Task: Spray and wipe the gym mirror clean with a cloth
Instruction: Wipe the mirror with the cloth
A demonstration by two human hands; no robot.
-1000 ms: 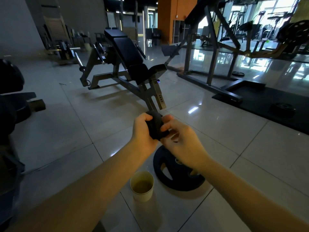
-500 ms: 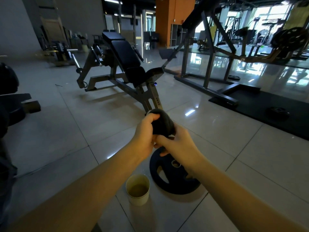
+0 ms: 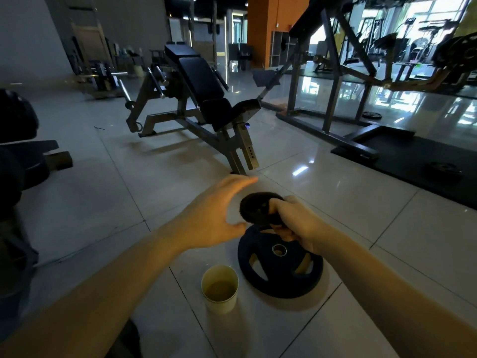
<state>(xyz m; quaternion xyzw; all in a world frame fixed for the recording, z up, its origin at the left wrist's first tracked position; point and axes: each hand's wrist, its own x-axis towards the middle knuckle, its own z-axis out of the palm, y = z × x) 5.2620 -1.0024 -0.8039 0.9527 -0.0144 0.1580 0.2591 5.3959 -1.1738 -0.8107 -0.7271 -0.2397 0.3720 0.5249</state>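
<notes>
My right hand (image 3: 296,223) grips a dark, balled-up cloth (image 3: 254,206) in front of me, above the floor. Just left of the cloth is my left hand (image 3: 219,210), fingers straight and spread, no longer holding it. The gym mirror (image 3: 402,81) runs along the right side at the back, behind a steel frame, and reflects windows and machines. No spray bottle is in view.
A paper cup (image 3: 220,288) with liquid stands on the tiled floor below my hands, beside a black weight plate (image 3: 280,264). An adjustable bench (image 3: 204,99) stands ahead. A steel rack (image 3: 327,81) on a black mat (image 3: 413,156) fronts the mirror. Dark equipment (image 3: 15,140) sits at the left.
Both hands held the balled cloth together before. Now my left hand has let go and opened, while my right hand keeps the cloth and has dropped slightly lower.
</notes>
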